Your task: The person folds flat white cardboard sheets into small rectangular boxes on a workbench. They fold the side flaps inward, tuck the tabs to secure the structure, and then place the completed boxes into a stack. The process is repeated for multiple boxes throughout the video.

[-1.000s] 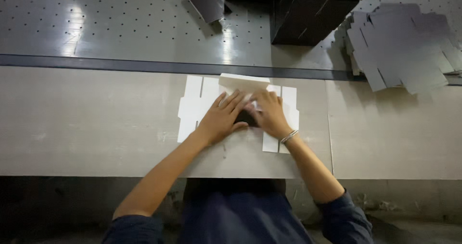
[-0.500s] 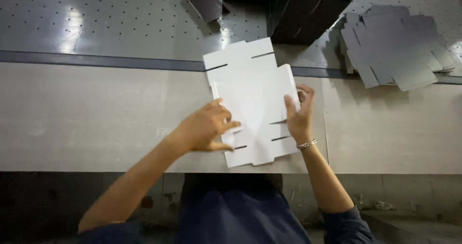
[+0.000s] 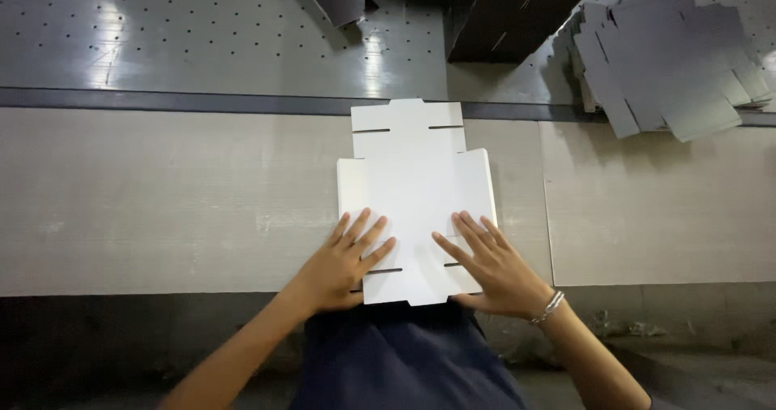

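Both hands are pressing a flat white die-cut cardboard box blank (image 3: 414, 200) onto the pale grey bench (image 3: 162, 200) at frame centre, left hand (image 3: 349, 263) and right hand (image 3: 489, 266) with fingers spread open, gripping nothing, on its near end, its long axis running away toward the upper frame.

White die-cut cardboard blank (image 3: 414, 192), slotted, unfolded, flat on the worktable

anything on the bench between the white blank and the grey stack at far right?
Nothing in the head view: between the white cardboard blank and the grey stack there is only pale bench top and the dark strip along its far edge.
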